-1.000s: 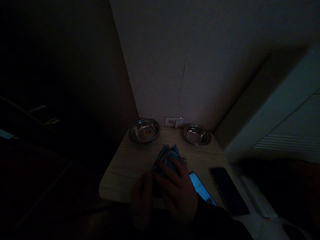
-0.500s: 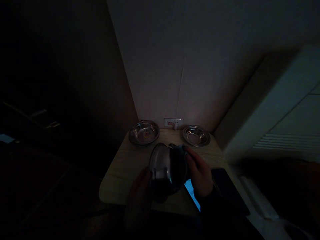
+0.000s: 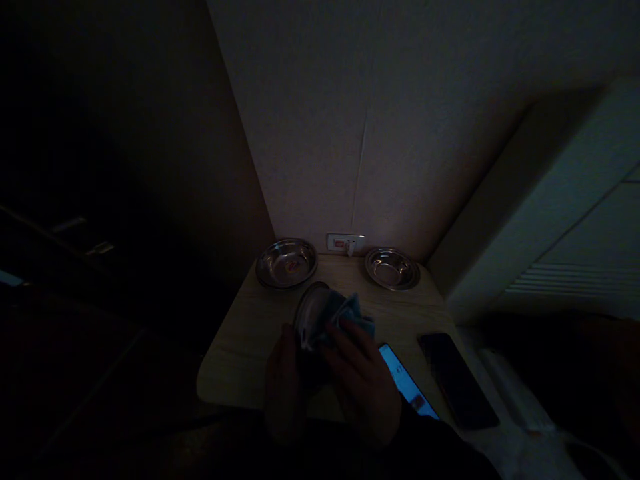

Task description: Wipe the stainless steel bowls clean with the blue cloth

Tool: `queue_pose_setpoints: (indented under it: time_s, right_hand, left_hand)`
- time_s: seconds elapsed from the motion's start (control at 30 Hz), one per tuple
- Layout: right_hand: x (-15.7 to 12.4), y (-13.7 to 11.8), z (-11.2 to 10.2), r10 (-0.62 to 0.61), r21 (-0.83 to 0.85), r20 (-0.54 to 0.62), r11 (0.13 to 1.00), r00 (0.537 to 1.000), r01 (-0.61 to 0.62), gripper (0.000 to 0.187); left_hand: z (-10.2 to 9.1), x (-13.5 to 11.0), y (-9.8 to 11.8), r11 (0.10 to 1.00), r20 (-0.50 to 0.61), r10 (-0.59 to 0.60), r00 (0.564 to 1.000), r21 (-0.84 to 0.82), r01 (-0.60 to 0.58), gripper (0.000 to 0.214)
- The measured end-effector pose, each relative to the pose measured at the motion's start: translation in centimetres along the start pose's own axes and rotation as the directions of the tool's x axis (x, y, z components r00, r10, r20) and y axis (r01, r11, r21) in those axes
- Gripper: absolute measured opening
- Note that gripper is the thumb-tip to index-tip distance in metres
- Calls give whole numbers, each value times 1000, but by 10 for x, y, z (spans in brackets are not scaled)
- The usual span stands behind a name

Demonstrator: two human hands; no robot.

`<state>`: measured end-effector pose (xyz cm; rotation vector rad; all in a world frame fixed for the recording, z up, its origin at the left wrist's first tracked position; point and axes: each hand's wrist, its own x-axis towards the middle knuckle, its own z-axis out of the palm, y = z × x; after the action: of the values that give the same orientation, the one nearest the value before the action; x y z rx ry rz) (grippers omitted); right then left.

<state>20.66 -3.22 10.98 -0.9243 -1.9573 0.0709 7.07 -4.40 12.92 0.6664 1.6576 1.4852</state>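
Over the front of the small table, a shiny metal bowl [image 3: 306, 313] is held tilted on its side. My left hand [image 3: 284, 383] grips it by the left rim, its fingers partly lost in the dark. My right hand [image 3: 363, 380] is closed on a blue cloth [image 3: 345, 312] and presses it against the bowl's outer side. Cloth and fingers hide much of the bowl. To the right of my right hand lies a phone with a lit screen [image 3: 406, 380].
Two metal dishes stand at the back of the wooden table [image 3: 235, 360]: a larger one [image 3: 287, 264] at left, a smaller one [image 3: 393, 269] at right. Between them a wall socket [image 3: 345, 243] holds a plug. A dark phone [image 3: 457, 380] lies near the right edge. The room is dim.
My right hand has moved left and down with the cloth, from the bowl's right side across its outer surface. More of the lit phone now shows.
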Motion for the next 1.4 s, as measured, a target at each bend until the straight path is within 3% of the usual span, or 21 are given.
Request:
queue_pose_setpoints:
  time_s: [0.07, 0.2, 0.23, 0.37, 0.5, 0.67, 0.8, 0.93, 1.07, 1.13, 1.2, 1.33, 1.4]
  right_hand:
    - [5, 3, 0, -42, -10, 48, 999, 998, 42, 31]
    - [19, 11, -5, 89, 65, 10, 994, 996, -90, 31]
    - [19, 10, -6, 74, 53, 17, 996, 997, -75, 31]
    - [15, -1, -2, -88, 35, 65, 996, 994, 86, 25]
    - [18, 2, 4, 8, 47, 33, 999, 999, -9, 28]
    - [18, 12, 7, -110, 52, 68, 993, 992, 107, 29]
    - [10, 15, 8, 84, 90, 2, 992, 996, -84, 34]
    - [0, 12, 9, -9, 86, 59, 996, 998, 4, 38]
    - [2, 9, 6, 91, 54, -12, 994, 996, -91, 35]
    - [3, 5, 5, 9, 28, 19, 1000, 1000, -10, 32]
    - [3, 0, 6, -51, 16, 37, 999, 998, 50, 30]
    - [7, -4, 9, 105, 69, 14, 992, 994, -106, 27]
    - [9, -6, 11, 55, 56, 53, 997, 997, -58, 26]
  left_hand:
    - [1, -4, 1, 996, 3, -47, 999, 75, 47, 34]
    - [7, -11, -1, 985, 40, -94, 995, 148, 87, 58]
    - [9, -10, -2, 986, 27, -99, 995, 140, 94, 60]
    - [10, -4, -1, 986, 5, -78, 997, 151, 76, 58]
    - [13, 0, 3, 992, 28, -85, 996, 100, 82, 51]
    - [13, 0, -2, 988, 1, -106, 994, 110, 105, 48]
    - [10, -1, -8, 993, -11, -75, 997, 87, 76, 52]
    - [10, -5, -10, 992, 6, -93, 996, 89, 92, 54]
    - [12, -10, -17, 987, -80, -116, 990, 104, 124, 47]
    - [12, -10, -18, 989, -129, -93, 987, 104, 106, 43]
    - [12, -9, -16, 992, -97, -67, 993, 105, 77, 42]
    - [10, -8, -15, 994, -15, -109, 994, 21, 109, 45]
    - [8, -8, -17, 994, -45, -107, 993, 16, 107, 46]
